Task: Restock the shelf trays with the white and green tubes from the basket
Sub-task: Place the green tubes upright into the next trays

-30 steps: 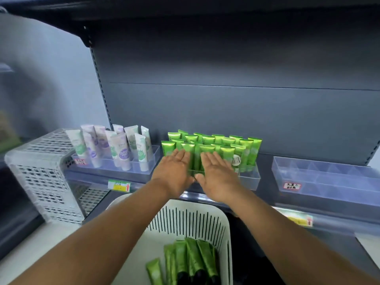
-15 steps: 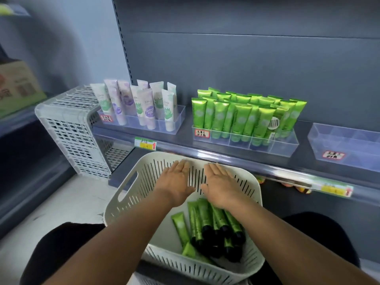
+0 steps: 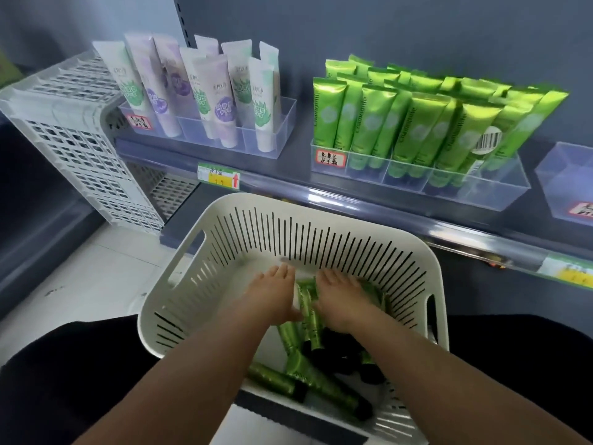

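Observation:
The white slotted basket (image 3: pixel 321 216) sits in front of me below the shelf. Several green tubes with black caps (image 3: pixel 308 374) lie loose on its floor. My left hand (image 3: pixel 271 297) and my right hand (image 3: pixel 340 300) are both down inside the basket, fingers straight, palms over the tubes. A green tube (image 3: pixel 306 303) shows between the two hands. On the shelf, a clear tray (image 3: pixel 500 191) holds several upright green tubes (image 3: pixel 414 123). A second clear tray (image 3: pixel 285 123) to the left holds white tubes (image 3: pixel 199 91).
A white perforated crate (image 3: pixel 73 149) stands on its side at the left, against the shelf. Another clear tray (image 3: pixel 561 184) sits at the far right of the shelf. Price labels (image 3: pixel 219 176) hang on the shelf's front rail. My dark-clothed knees flank the basket.
Both hands have come away from the green tubes in the shelf tray and dropped into the basket, onto the loose green tubes. My view has tilted down.

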`<state>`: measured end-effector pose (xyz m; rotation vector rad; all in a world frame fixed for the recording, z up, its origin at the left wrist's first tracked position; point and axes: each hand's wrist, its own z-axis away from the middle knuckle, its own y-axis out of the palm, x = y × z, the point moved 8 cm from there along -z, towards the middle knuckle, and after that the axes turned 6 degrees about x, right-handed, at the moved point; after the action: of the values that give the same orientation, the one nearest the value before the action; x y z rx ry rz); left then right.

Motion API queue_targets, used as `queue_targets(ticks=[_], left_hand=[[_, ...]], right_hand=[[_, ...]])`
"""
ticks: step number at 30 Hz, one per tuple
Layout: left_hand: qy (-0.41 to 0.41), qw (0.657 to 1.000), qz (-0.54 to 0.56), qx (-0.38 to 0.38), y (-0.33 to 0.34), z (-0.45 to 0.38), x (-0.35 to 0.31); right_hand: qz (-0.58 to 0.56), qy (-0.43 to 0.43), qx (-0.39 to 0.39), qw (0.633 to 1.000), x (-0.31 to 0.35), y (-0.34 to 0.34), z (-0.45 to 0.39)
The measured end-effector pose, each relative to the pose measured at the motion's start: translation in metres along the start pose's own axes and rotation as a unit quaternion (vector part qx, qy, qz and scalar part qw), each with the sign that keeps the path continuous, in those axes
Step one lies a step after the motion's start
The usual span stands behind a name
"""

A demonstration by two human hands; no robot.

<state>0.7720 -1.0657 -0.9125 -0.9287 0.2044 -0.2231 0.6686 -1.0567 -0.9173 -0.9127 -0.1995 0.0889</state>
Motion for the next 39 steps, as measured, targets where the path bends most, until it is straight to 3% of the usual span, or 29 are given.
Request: queue_targets(ticks=[6, 11, 25, 32, 39], left_hand=[[0.013, 0.997, -0.064, 0.043, 0.024, -0.023, 0.006], [0.012, 0.996, -0.057, 0.061, 0.050, -0.032, 0.012], [-0.099, 0.990, 0.035, 0.092, 0.057, -0.047, 0.022], [-0.108, 0.982, 0.094, 0.125, 0.048, -0.034, 0.037], [-0.082, 0.983, 0.153, 0.061, 0.013, -0.020, 0.038]], right_hand=[[0.081, 0.028, 0.056, 0.995, 0.013, 0.024, -0.014], [-0.006, 0.043, 0.031, 0.999, 0.013, 0.031, -0.031], [-0.055, 0.025, 0.080, 0.995, 0.030, 0.032, -0.046], [-0.099, 0.003, 0.038, 0.994, 0.030, 0.020, -0.054], [-0.163, -0.035, -0.024, 0.986, 0.021, -0.010, -0.036]])
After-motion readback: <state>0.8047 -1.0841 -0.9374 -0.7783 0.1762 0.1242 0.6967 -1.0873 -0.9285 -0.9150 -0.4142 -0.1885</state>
